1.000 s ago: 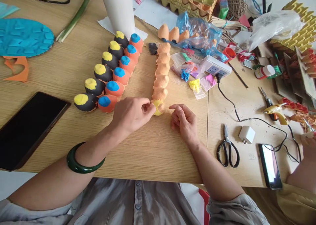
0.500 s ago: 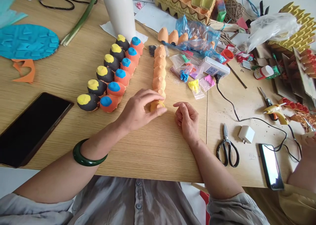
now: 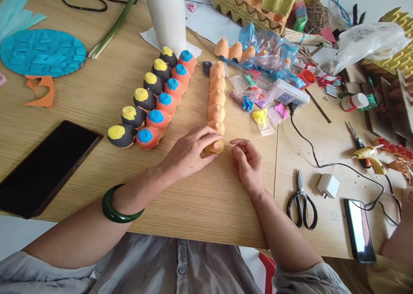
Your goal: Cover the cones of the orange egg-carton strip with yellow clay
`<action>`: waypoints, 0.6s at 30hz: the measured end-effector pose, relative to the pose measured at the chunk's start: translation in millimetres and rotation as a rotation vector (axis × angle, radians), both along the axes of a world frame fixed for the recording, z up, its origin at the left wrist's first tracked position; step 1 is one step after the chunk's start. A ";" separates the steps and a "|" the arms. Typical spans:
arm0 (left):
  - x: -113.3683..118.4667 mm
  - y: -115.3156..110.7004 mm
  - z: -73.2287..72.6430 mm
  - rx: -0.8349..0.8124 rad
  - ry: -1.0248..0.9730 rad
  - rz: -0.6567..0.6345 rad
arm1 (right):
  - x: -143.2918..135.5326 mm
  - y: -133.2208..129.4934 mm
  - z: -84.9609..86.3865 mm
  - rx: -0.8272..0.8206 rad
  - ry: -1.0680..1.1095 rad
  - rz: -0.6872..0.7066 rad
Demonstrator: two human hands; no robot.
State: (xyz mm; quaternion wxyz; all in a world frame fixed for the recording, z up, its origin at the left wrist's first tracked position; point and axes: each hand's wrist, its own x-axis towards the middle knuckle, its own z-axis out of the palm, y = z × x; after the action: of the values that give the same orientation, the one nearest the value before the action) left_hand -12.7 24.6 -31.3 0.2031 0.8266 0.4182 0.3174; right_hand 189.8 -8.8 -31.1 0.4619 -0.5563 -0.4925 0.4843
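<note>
Orange egg-carton strip (image 3: 216, 97), bumps upward, near end partly yellow, on table (image 3: 193, 203)

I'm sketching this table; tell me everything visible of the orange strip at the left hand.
The orange strip is a straight row of six joined, rounded cups, matt and rough like moulded pulp. It lies tips up on the table, running near to far. Yellow material shows around the nearest cup, leaving its tip orange; the other five show no yellow. The left hand curls around that cup, apparently touching it.
</note>
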 end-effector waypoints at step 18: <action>2.5 0.8 12.9 0.084 -0.106 -0.024 | 7.5 -4.0 -6.8 -0.056 0.027 -0.017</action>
State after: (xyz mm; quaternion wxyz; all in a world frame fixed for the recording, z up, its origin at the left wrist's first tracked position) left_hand -10.2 25.5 -18.4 0.1937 0.8212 0.3833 0.3757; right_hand 197.3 -12.7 -37.9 0.4571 -0.5665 -0.4676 0.5014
